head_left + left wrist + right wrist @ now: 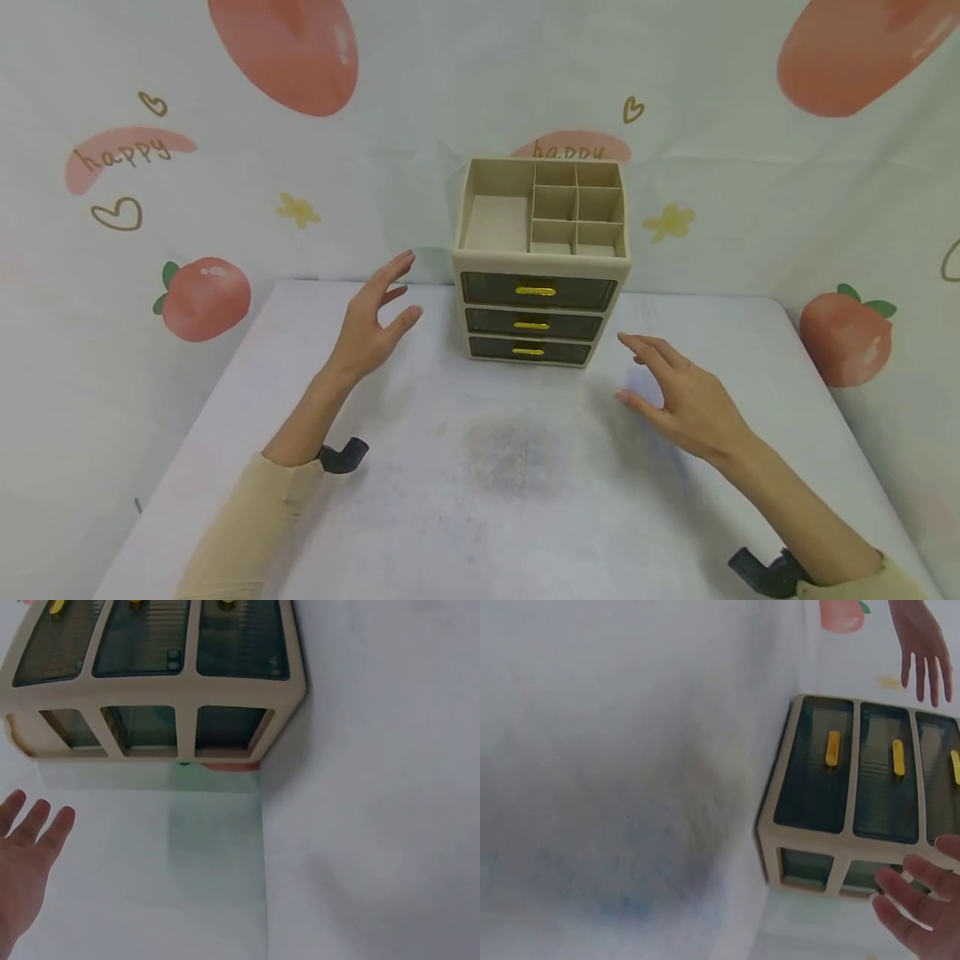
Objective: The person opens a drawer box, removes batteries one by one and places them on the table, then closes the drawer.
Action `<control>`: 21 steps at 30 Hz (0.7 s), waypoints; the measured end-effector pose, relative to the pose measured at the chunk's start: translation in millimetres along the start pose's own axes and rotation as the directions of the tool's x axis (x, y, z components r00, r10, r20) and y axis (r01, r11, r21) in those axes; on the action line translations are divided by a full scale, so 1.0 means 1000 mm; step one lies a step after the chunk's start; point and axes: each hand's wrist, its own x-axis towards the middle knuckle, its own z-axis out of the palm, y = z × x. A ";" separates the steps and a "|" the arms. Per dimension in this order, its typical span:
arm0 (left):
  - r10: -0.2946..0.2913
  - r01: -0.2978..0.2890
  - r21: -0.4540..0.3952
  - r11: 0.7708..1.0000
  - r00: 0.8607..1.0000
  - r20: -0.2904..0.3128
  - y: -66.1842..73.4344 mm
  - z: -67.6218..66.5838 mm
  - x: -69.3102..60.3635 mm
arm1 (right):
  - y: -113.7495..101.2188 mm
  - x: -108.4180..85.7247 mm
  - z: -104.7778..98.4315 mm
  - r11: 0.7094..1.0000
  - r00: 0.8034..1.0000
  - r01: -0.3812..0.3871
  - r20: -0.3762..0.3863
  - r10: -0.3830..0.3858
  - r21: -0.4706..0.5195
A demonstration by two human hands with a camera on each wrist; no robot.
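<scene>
The drawer organizer (542, 265) stands at twelve o'clock, its three drawers (570, 325) closed. The left hand (369, 323), at its eight o'clock, and right hand (692, 404), at four, hold nothing, fingers loosely extended, thumbs wide. Handling seems not yet begun; contact remains.

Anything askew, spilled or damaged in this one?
One oddity: a greyish, speckled patch on the white tabletop, in front of the drawer unit; whether stain or wear, I can't tell. The unit stands upright, its drawers shut.
</scene>
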 end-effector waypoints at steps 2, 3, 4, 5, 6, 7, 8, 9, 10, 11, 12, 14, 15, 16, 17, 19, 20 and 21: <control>-0.004 0.004 -0.037 0.999 1.000 -0.014 0.002 0.001 0.002 | -0.003 0.002 0.001 0.999 1.000 -0.012 0.003 0.012 0.044; -0.007 0.006 -0.059 0.998 1.000 -0.019 0.003 0.001 0.004 | -0.005 0.003 0.001 0.998 1.000 -0.019 0.006 0.018 0.067; -0.011 0.009 -0.082 0.997 1.000 -0.022 0.003 0.001 0.005 | -0.007 0.004 0.001 0.996 1.000 -0.024 0.011 0.023 0.091; -0.016 0.013 -0.104 0.994 1.000 -0.024 0.003 0.001 0.007 | -0.008 0.005 0.001 0.992 0.999 -0.030 0.018 0.028 0.121; -0.019 0.016 -0.131 0.991 0.999 -0.026 0.004 0.001 0.008 | -0.010 0.006 0.001 0.988 0.999 -0.033 0.027 0.029 0.150; -0.025 0.020 -0.158 0.987 0.999 -0.028 0.003 0.001 0.010 | -0.011 0.008 0.000 0.983 0.999 -0.037 0.038 0.030 0.182; -0.029 0.023 -0.183 0.983 0.999 -0.030 0.003 0.001 0.012 | -0.012 0.010 0.000 0.977 0.998 -0.041 0.049 0.031 0.209; -0.035 0.028 -0.201 0.979 0.999 -0.031 0.002 0.002 0.013 | -0.014 0.012 -0.001 0.969 0.998 -0.045 0.061 0.031 0.241; -0.042 0.034 -0.216 0.976 0.999 -0.032 0.002 0.002 0.014 | -0.015 0.014 -0.001 0.963 0.997 -0.049 0.073 0.031 0.267; -0.047 0.038 -0.227 0.973 0.998 -0.032 -0.001 0.002 0.015 | -0.016 0.016 -0.001 0.955 0.996 -0.058 0.087 0.034 0.292; -0.049 0.040 -0.239 0.970 0.998 -0.033 -0.004 0.003 0.016 | -0.017 0.017 -0.001 0.946 0.994 -0.067 0.099 0.037 0.317; -0.057 0.047 -0.254 0.966 0.998 -0.032 -0.011 0.005 0.018 | -0.019 0.020 -0.001 0.930 0.991 -0.091 0.123 0.050 0.356; -0.065 0.055 -0.262 0.964 0.997 -0.031 -0.014 0.005 0.019 | -0.020 0.022 0.000 0.922 0.990 -0.098 0.132 0.052 0.376; -0.074 0.064 -0.270 0.961 0.997 -0.029 -0.017 0.006 0.020 | -0.021 0.024 0.000 0.913 0.988 -0.108 0.142 0.055 0.393; -0.081 0.070 -0.281 0.957 0.996 -0.027 -0.020 0.006 0.021 | -0.022 0.026 0.001 0.903 0.986 -0.119 0.153 0.060 0.412; -0.105 0.095 -0.311 0.946 0.994 -0.016 -0.021 0.006 0.024 | -0.023 0.030 0.002 0.879 0.982 -0.143 0.173 0.070 0.455; -0.117 0.108 -0.331 0.938 0.993 -0.007 -0.021 0.006 0.025 | -0.024 0.032 0.003 0.864 0.980 -0.155 0.182 0.074 0.478; -0.125 0.119 -0.349 0.930 0.992 0.004 -0.021 0.006 0.027 | -0.025 0.034 0.003 0.845 0.978 -0.166 0.192 0.077 0.508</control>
